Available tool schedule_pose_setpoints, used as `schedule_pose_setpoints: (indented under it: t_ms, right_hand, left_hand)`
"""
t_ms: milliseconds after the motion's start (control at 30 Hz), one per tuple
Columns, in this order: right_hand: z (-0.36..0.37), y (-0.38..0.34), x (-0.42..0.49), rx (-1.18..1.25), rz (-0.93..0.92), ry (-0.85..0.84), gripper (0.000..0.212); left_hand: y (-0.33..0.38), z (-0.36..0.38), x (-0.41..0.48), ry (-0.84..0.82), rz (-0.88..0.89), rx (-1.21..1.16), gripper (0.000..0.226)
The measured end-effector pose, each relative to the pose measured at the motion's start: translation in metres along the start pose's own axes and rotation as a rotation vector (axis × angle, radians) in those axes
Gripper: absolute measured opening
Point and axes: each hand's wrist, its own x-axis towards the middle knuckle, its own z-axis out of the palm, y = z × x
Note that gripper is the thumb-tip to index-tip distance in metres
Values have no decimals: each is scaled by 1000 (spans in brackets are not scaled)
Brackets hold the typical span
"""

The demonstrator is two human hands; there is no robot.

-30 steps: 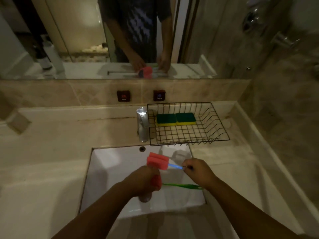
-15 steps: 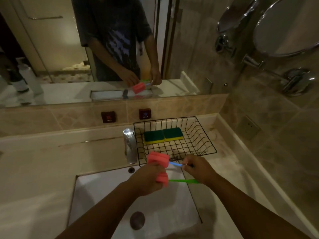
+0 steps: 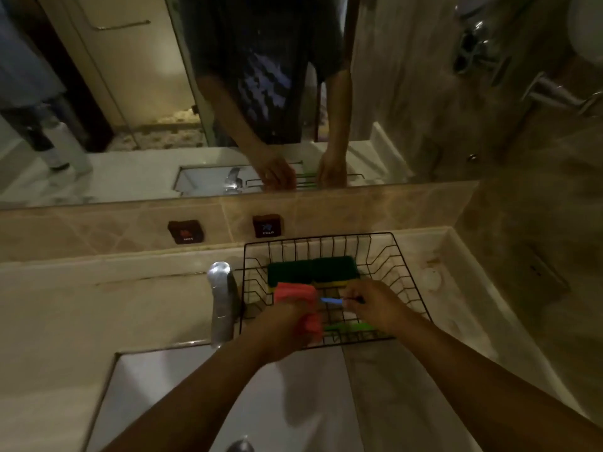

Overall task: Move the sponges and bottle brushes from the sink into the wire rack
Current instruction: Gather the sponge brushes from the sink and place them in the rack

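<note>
Two bottle brushes with pink sponge heads are held over the black wire rack (image 3: 404, 272). The upper brush (image 3: 295, 293) has a blue handle, the lower brush (image 3: 310, 327) a green handle. My left hand (image 3: 277, 327) is closed around the pink heads. My right hand (image 3: 375, 305) pinches the handle ends. Both hands are inside the rack's front half. Two green-and-yellow sponges (image 3: 313, 270) lie side by side at the back of the rack. The white sink (image 3: 169, 396) lies below my forearms.
A chrome faucet (image 3: 222, 301) stands just left of the rack. Hot and cold buttons (image 3: 266, 226) sit on the tiled backsplash under a mirror. A marble wall closes the right side, with a chrome fitting (image 3: 554, 96) high up. The sink drain (image 3: 239, 446) shows at the bottom edge.
Both hands have carried the two brushes forward from above the sink to over the rack. The camera view has shifted toward the rack.
</note>
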Motion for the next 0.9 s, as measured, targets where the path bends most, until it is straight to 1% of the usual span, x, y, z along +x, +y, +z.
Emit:
schedule_pose_setpoints:
  t_ms: [67,133,233,300,333,400,433,500,600,667,733,833,900]
  right_hand:
    - [2,12,14,4,-2,-39,4]
    - [6,20,29,-14,-4,-103,6]
    - [10,28,50,-48,6,-202,2]
    - [16,32,59,-53,21,-226,3]
    - [19,33,61,-39,24,-224,2]
    - [26,35,64,-19,32,-203,3]
    - [30,35,65,-23,40,-194,6]
    - [34,34,68,-52,33,-196,11]
    - [39,34,71,-77,-9,-181,11]
    - [43,34,71,-103,-40,-166,9]
    - [46,34,72,-129,-70,-150,9]
    - [50,35,71,-177,-92,-130,7]
    - [53,36,70,-210,-96,-122,9]
  left_hand:
    - [-7,6,11,2,-43,15,49]
    - [-14,12,20,-1,-78,22,47]
    - [-25,20,30,-12,-80,79,40]
    - [-32,27,34,39,-36,155,31]
    - [-34,28,34,33,-57,143,29]
    - [-33,34,36,-17,-108,59,34]
    - [-36,36,35,2,-118,83,36]
    - [-40,38,33,15,-160,59,33]
    - [-39,40,34,23,-253,-55,28]
    - [-35,37,35,12,-296,-157,29]
    - [-36,41,36,-46,-252,-135,32]
    - [-38,45,41,-88,-275,27,26]
    - [-36,45,42,-98,-264,109,27]
